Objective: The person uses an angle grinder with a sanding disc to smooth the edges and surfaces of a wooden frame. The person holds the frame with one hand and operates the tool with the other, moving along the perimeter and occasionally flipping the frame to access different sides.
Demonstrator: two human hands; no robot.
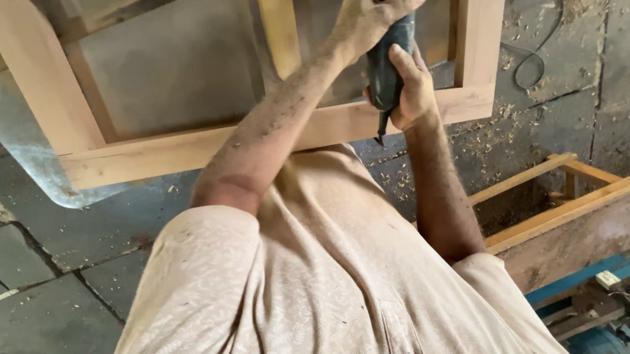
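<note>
Both hands clamp a black-and-orange power tool (386, 31) against the wooden frame (196, 146) lying on the stone floor (35, 304); left hand (368, 10) wraps its top, right hand (410, 87) its rear (cord trailing); working the frame's bottom rail seems underway, demanding steady pressure.

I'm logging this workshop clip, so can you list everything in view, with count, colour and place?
Wooden frame: one, pale wood, lying on the floor at top, under both hands.
Power tool: one, black and red, held over the frame's near rail.
Cord: one, dark, looped on the floor at top right.
Wooden box frame: one, pale wood, at right on the floor.
Blue machine: one, blue with dark parts, bottom right corner.
Wood shavings: many, light brown, scattered around the frame's right end.
Stone floor: grey slabs, throughout.
Shirt: one, beige patterned, bottom centre.
Left hand: gripping the tool's upper body.
Right hand: gripping the tool's lower part.
</note>
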